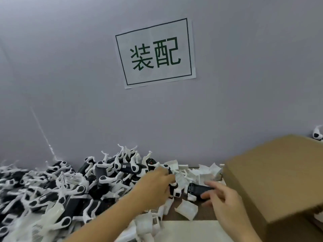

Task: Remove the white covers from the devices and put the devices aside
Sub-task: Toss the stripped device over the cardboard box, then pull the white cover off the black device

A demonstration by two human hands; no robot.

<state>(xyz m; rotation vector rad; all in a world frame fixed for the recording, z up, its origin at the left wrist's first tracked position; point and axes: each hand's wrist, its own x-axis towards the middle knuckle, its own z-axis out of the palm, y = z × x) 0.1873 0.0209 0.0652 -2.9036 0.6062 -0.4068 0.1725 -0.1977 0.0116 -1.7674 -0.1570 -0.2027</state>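
Centrally, a black device [199,189] is held low over the table [206,213], between the two hands. The right hand [222,198] is curled round its right end, fingers above and thumb below, so this grip is closed on the device. The left hand [155,186] is seen from the back with its fingers bent down at the device's white-capped left end [174,189]; whether that grip pinches the white cover cannot be told, since the fingertips are hidden and the frame is blurred. Loose white covers [187,207] are scattered just beneath and behind the hands, some bearing barcode labels. To the left, a large pile of black-and-white devices [70,186] is heaped against the grey wall [70,84]. A brown cardboard box [276,175] is seen tilted at the right, near the right hand. A white paper sign [155,53] with two green characters is fixed to the wall above.
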